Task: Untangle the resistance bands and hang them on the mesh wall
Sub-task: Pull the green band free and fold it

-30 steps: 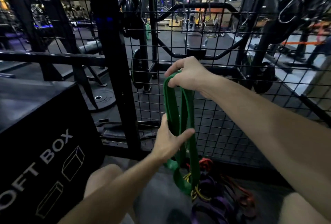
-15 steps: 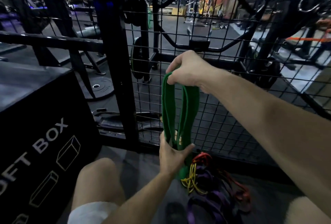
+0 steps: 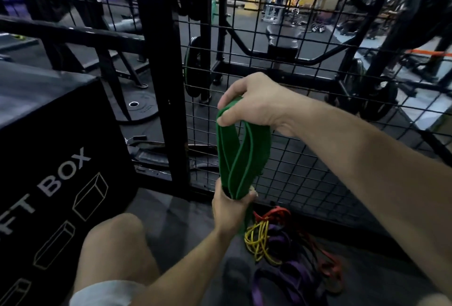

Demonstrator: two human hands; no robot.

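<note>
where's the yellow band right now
In the head view, the yellow band lies low and right of centre on the floor, tangled with the purple band and red band, just below the left hand at the mesh wall's foot.

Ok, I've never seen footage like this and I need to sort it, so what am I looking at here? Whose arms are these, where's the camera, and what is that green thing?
There is no machine here: a person wears a wide-angle camera on the head, looking forward and down, so the two bare arms are their own. The setting looks like a gym. The right hand grips the top of a wide green rubber resistance band, folded into several strands; the left hand grips those strands lower down. On the dark floor below lies a tangle of thin yellow bands, purple bands and red bands. Behind the hands stands the black wire mesh wall. At left is a black padded box printed "BOX". The person's bare knee shows at the bottom.
</note>
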